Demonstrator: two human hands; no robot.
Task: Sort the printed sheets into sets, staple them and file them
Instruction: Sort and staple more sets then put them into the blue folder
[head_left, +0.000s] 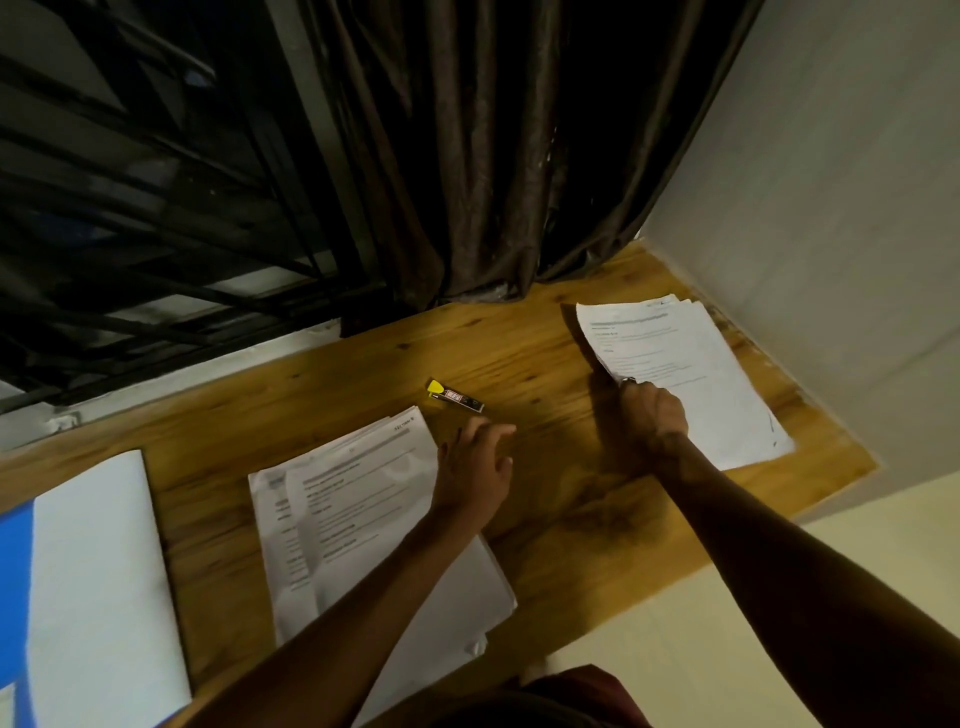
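Note:
A stack of printed sheets (691, 374) lies at the far right of the wooden table (545, 499). My right hand (655, 415) is closed in a fist at that stack's left edge, gripping a small stapler whose metal tip (628, 381) shows at the paper. A second, looser stack of printed sheets (358, 519) lies in the middle. My left hand (475, 462) is by this stack's upper right corner, fingers relaxed and holding nothing. A white and blue file folder (93, 582) lies at the left.
A small dark box with a red label and a yellow tab (453, 396) lies between the two stacks. A dark curtain (467, 182) and a window grille stand behind the table. A grey wall (831, 208) borders the right side.

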